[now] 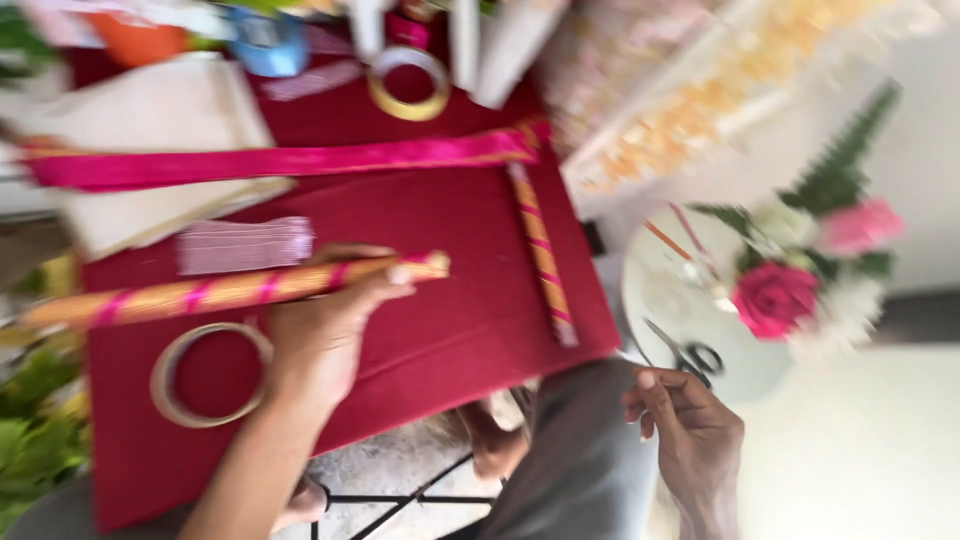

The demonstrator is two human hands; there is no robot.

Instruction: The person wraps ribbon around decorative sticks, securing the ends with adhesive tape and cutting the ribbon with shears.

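1. A cloth-covered worktop [460,330] spreads ahead of the person; the left hand [320,335] holds a wrapped stick [230,290] crosswise above its near half.
2. A tape ring [205,375] lies on the cloth just left of that hand; a stack of paper strips [245,245] lies behind the stick.
3. A second stick [540,250] lies lengthwise near the worktop's right edge, its far end meeting a ribbon [270,162] stretched across the cloth.
4. Another tape ring [408,84] sits behind the ribbon.
5. Right of the worktop, scissors [685,352] rest on a round tray [670,300], flowers [800,270] on its right side; the right hand [690,435] hangs before it.
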